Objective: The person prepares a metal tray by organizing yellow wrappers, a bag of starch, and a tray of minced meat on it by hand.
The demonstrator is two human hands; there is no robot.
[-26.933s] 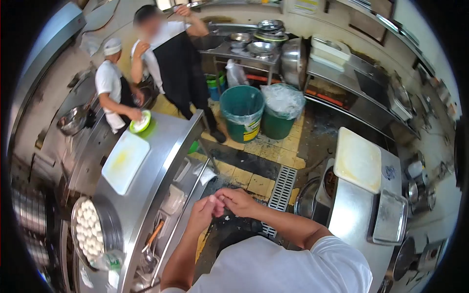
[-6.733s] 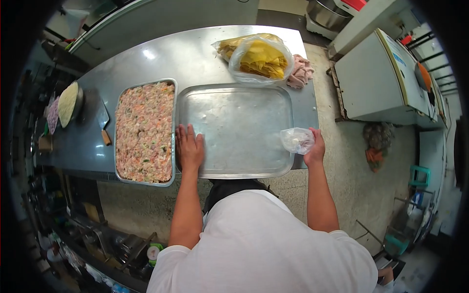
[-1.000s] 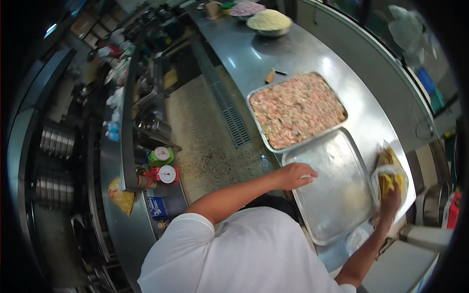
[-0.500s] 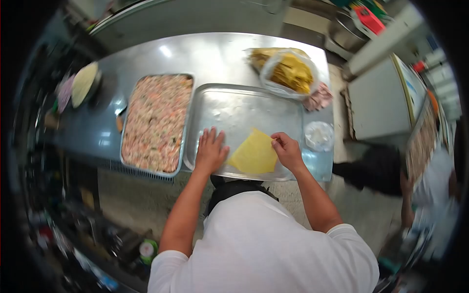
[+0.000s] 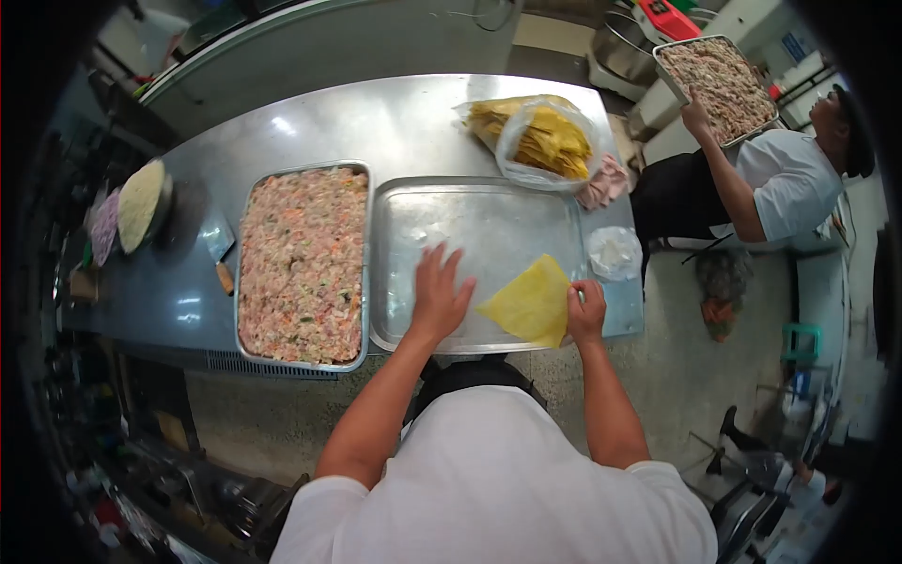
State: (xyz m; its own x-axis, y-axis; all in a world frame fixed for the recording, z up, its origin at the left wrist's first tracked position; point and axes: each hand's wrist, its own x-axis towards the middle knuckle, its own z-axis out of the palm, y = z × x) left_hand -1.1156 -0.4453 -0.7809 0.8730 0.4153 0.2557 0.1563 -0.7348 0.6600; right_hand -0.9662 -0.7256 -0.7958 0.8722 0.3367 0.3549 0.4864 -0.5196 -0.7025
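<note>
A yellow wrapper sheet [image 5: 529, 303] lies at the front of a shallow metal tray [image 5: 395, 202], its right edge pinched in my right hand [image 5: 587, 311]. To the left of the sheet, my left hand [image 5: 442, 293] is spread over the tray and apart from the wrapper, holding nothing. Left of this tray stands another tray full of minced filling [image 5: 303, 263] flecked with orange and green. Behind the wrapper, at the back right, a plastic bag holds a stack of yellow wrappers [image 5: 554, 141].
A pink cloth [image 5: 603, 182] and a small clear plastic bag [image 5: 614, 254] lie on the table's right side. At left are a scraper [image 5: 224, 274] and a heaped bowl [image 5: 143, 205]. On the right, a co-worker [image 5: 780, 183] carries a tray of mince [image 5: 719, 86].
My right hand has moved right, and the wrapper has shifted right with it. My left hand has also moved slightly right. The co-worker with the tray now appears farther up in view.
</note>
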